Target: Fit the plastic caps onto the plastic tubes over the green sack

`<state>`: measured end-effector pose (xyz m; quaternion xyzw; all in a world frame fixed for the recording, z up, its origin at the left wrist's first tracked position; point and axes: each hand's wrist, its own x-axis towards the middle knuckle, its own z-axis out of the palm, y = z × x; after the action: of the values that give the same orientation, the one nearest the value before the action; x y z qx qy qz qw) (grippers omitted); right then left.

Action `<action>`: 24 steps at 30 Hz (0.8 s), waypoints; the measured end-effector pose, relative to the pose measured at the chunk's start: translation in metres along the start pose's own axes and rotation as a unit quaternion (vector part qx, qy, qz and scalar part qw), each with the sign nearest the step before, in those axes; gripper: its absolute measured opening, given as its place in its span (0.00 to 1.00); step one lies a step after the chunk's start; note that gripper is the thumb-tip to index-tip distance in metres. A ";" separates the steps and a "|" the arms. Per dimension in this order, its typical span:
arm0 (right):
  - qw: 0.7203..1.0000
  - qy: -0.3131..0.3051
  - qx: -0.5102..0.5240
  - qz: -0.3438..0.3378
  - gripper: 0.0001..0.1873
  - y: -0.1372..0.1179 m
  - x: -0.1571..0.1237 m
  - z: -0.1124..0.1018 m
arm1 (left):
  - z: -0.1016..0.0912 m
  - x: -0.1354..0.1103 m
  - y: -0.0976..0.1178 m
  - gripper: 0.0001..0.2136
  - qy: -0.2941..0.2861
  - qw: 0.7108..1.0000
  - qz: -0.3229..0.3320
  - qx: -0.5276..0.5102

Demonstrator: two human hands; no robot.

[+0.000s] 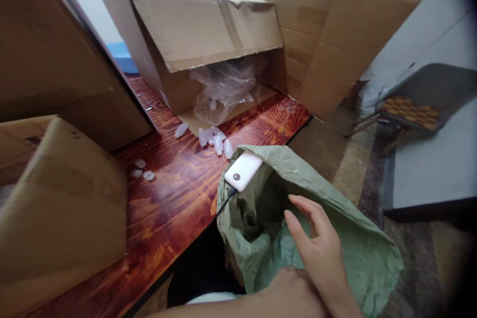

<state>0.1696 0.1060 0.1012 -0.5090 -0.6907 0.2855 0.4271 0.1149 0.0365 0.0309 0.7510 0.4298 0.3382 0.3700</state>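
Observation:
My right hand point(319, 243) is over the mouth of a green woven sack point(357, 238). Its thumb and fingers are apart, with nothing visible between them. My left hand point(288, 285) lies low against the sack, partly behind my right wrist; its fingers are hidden. The sack hangs wide at the table's edge. On its left rim rests a white power bank point(243, 171) with a black cable point(225, 202) plugged in. Several small translucent plastic bottles point(218, 143) lie on the table just beyond the sack.
An open cardboard box point(208, 25) on the wooden table point(167, 208) holds a clear plastic bag point(227, 84). Another carton point(67, 198) stands at left. Small translucent pieces point(148, 175) lie near it. A grey chair point(443, 89) is on the right.

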 end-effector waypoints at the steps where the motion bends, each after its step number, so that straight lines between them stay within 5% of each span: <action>1: 1.000 -0.013 0.008 -0.024 0.13 -0.010 0.012 0.004 | -0.026 -0.001 0.006 0.08 0.005 0.995 0.062 0.073; 6: 0.985 -0.079 -0.072 -0.135 0.12 -0.055 0.104 0.054 | -0.146 -0.002 0.017 0.14 0.219 0.958 0.041 0.181; 9: 0.970 -0.162 -0.135 -0.119 0.09 -0.058 0.161 0.110 | -0.187 0.003 -0.009 0.16 0.268 0.914 -0.099 0.289; 13: 0.938 -0.248 -0.231 -0.071 0.13 -0.042 0.199 0.169 | -0.212 0.010 -0.049 0.18 0.287 0.881 -0.176 0.333; 17: 0.915 -0.295 -0.271 -0.053 0.13 -0.028 0.210 0.188 | -0.236 0.020 -0.076 0.18 0.286 0.858 -0.195 0.379; 24: 0.946 -0.187 -0.258 -0.064 0.15 -0.029 0.233 0.201 | -0.271 0.037 -0.117 0.15 0.244 0.855 -0.172 0.424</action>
<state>-0.0475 0.3258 0.1002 -0.4945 -0.8390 0.1596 0.1617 -0.1404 0.1828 0.0740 0.6428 0.7301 0.2267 -0.0490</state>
